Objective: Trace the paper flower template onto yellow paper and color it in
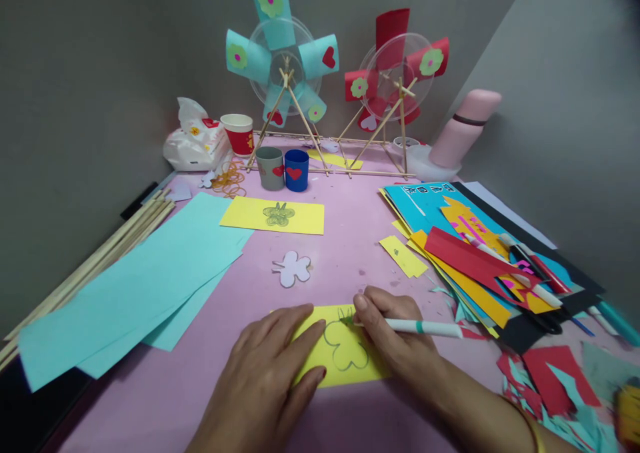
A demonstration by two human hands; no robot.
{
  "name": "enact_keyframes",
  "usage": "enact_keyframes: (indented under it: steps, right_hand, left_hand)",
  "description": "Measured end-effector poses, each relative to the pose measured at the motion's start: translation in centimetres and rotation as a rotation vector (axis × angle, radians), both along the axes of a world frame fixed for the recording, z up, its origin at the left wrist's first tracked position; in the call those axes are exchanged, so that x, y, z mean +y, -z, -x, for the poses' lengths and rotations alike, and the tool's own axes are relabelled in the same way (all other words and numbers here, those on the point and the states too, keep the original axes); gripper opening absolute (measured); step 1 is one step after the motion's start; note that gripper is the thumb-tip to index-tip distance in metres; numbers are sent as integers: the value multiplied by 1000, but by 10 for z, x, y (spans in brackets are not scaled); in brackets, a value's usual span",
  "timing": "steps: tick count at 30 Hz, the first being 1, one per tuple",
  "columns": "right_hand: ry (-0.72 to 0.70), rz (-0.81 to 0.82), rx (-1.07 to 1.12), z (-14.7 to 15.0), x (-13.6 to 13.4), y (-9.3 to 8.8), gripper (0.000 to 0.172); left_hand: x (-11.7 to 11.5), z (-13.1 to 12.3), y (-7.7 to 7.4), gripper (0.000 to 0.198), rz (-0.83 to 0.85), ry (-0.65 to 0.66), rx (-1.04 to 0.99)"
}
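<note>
My right hand [400, 333] grips a white marker pen [435, 328] with a green tip. That tip touches a yellow paper strip [345, 376] near the top of a butterfly outline drawn on it. Flat on the strip's left part rests my left hand [275, 353], fingers spread, holding nothing. Just beyond lies a small white butterfly-shaped paper cutout [293, 269]. Farther back, another yellow strip [240, 214] carries a finished-looking dark butterfly drawing.
Pale blue sheets [150, 273] and wooden sticks [90, 263] lie left. Coloured papers [415, 206], pens and scraps [560, 380] cover the right. Behind stand a grey cup [270, 168], a blue cup [297, 173], a pink bottle [463, 130], a blue paper wheel [273, 30] and a red one [393, 36].
</note>
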State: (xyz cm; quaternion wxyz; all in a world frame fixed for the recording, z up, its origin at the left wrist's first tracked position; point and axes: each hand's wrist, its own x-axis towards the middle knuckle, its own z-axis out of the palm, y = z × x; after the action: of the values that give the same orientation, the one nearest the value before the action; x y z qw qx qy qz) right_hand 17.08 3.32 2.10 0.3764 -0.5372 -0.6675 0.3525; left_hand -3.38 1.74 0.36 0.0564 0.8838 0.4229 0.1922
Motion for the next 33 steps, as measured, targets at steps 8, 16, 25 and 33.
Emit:
enact_keyframes:
  steps: [8,16,25,33]
  right_hand:
    - [36,22,-9,0,-2,1,37]
    - [45,47,-11,2,-2,4,39]
    - [73,55,-2,1,-2,4,38]
    - [212,86,182,-2,-2,4,43]
  left_hand:
    - [0,0,0,39,-21,4,4]
    - [0,0,0,39,-17,-1,22]
    - [0,1,3,40,-19,1,16]
    - [-1,2,5,41,-52,3,26]
